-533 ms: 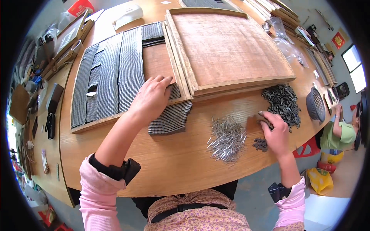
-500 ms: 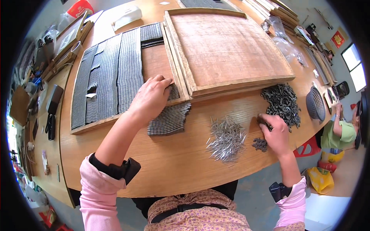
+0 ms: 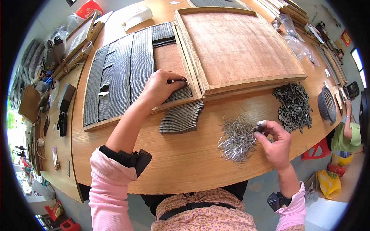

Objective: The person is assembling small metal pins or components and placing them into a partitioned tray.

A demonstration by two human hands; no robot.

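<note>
My left hand (image 3: 161,89) is closed at the top edge of a dark, segmented metal sheet (image 3: 178,96), beside the right wall of a shallow wooden tray (image 3: 111,124). Whatever lies between its fingertips is hidden. Part of a similar sheet (image 3: 181,118) hangs over the tray's front edge onto the table. My right hand (image 3: 276,144) is pinched by the right side of a pile of thin silver pins (image 3: 236,140). Something small and dark shows at its fingertips, too small to name. Behind it lies a heap of small dark metal links (image 3: 293,107).
An upright-rimmed wooden tray (image 3: 243,50) stands right of the filled one. A grey plastic basket (image 3: 327,106) sits at the table's right edge. Another person's arm (image 3: 348,119) shows far right. A black case (image 3: 66,97) lies on the left-hand table.
My right hand has moved left from beside the dark links to the pin pile, its fingertips now pointing left. My left hand stays at the sheet. The whole view has shifted slightly.
</note>
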